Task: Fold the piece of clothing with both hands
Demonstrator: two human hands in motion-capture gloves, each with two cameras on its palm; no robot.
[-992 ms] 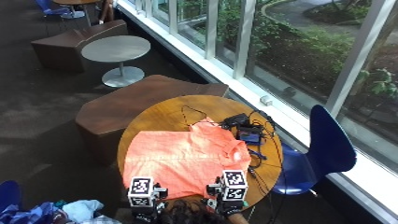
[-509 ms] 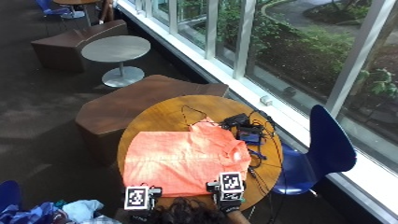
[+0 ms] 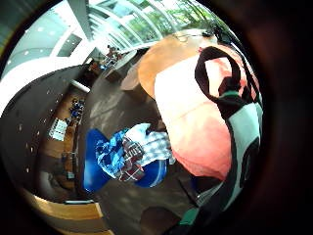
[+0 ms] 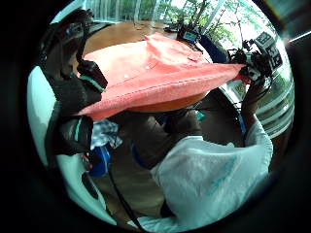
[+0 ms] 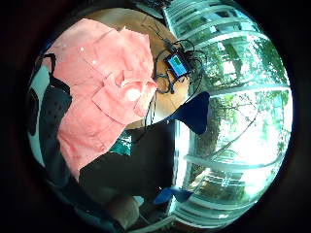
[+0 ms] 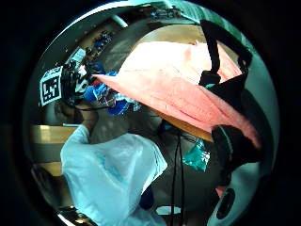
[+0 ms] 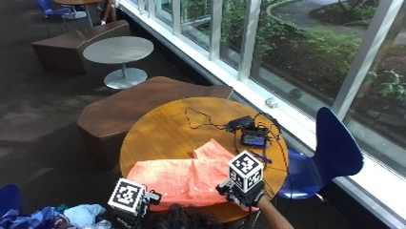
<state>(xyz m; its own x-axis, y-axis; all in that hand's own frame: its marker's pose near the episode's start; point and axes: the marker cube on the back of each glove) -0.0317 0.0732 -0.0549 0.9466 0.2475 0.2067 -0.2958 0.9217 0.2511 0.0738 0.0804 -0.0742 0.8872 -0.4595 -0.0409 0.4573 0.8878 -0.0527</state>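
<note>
The coral shirt (image 7: 190,179) now lies smaller on the round surface (image 7: 165,131): its near hem is lifted. Left hand (image 7: 136,200) and right hand (image 7: 244,188) each pinch it, so folding begins.

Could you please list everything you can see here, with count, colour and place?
Shirt: one, orange-pink, on the round table's near side, its near edge lifted off the table.
Round table: one, brown wood, centre.
Small device with a screen: one, dark, on the table's window side amid black cables.
Blue chair: one, right of the table.
Grey round table: one, beyond, left.
Brown benches: two, beyond the table.
Pile of clothes: one, blue and white, lower left.
Left hand: black glove, pinching the shirt's edge.
Right hand: black glove, pinching the shirt's edge.
</note>
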